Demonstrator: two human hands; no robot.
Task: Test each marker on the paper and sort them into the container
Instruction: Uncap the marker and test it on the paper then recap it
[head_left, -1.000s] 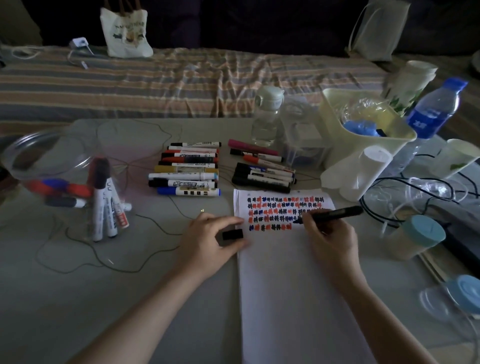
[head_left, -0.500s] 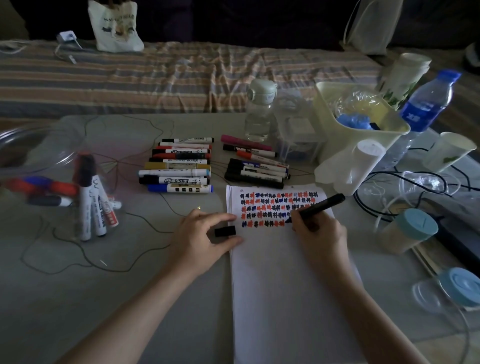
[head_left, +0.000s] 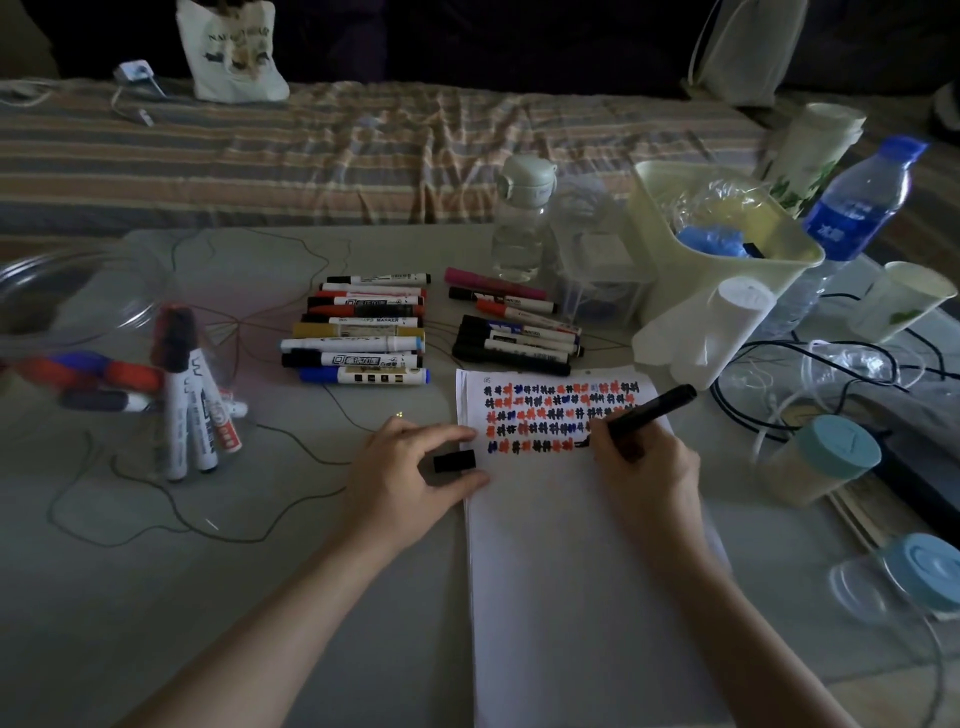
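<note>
Right hand (head_left: 644, 467) gripped one black marker (head_left: 649, 411), tip on paper (head_left: 571, 571). Left hand (head_left: 410, 478) pinched its cap (head_left: 454, 461). Two marker piles near paper's top: nine-ish left (head_left: 358, 330), six-ish right (head_left: 514, 332). Clear container (head_left: 67, 291) far left. Grey table (head_left: 156, 597), striped bed (head_left: 337, 150) behind.

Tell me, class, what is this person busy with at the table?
A person is testing markers. The right hand holds a black marker with its tip on the paper, adding to rows of black, red and blue marks. The left hand pinches the black cap at the paper's edge. More markers lie in two groups behind the paper, and some already stand in the clear container on the left.
</note>
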